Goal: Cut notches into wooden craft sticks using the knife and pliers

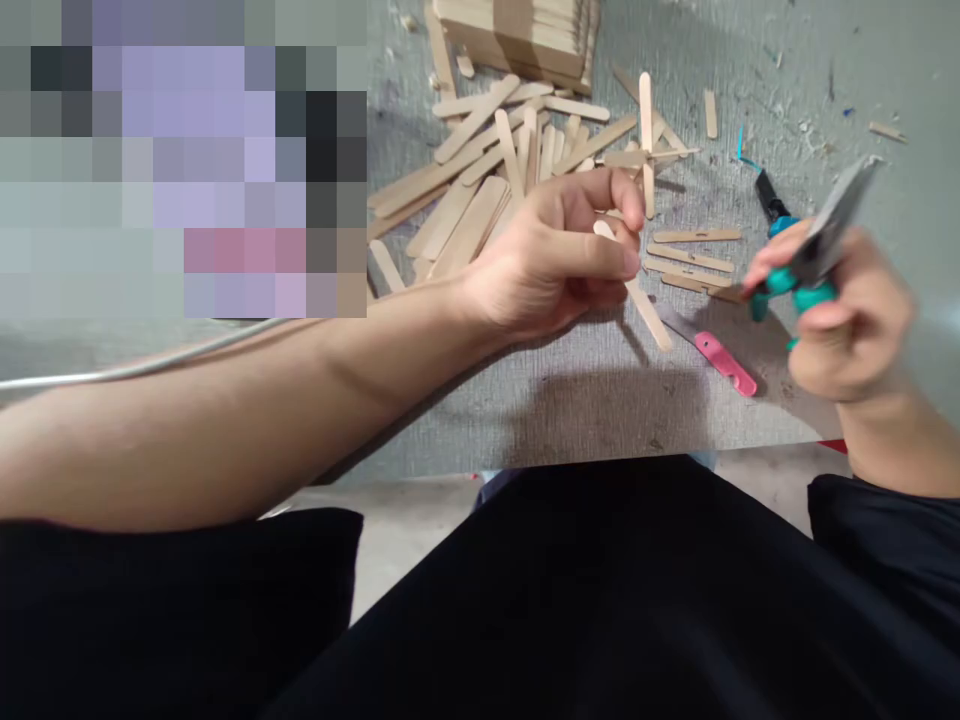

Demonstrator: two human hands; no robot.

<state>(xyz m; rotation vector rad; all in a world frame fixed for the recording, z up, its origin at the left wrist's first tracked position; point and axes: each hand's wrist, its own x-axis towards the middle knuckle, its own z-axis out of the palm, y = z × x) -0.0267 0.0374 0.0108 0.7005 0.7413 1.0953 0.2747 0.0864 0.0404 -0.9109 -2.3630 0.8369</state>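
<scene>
One wooden stick (pixel 650 315) — pinched in left fingers (pixel 592 256), both ends jutting out, right fingers (pixel 780 252) clasping teal-handled pliers (pixel 825 232)

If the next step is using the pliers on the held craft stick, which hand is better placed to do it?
Probably the right hand: it grips the teal-handled pliers. The left hand pinches the wooden craft stick, whose lower end juts out free on the right hand's side.

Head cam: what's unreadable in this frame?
All head view:
Teal-handled tool: exact type unclear, blurred in the right hand.
Held craft stick: partly covered by the left hand.
Stacked craft sticks: cut off by the top edge.
Upper left: masked by pixelation.
</scene>
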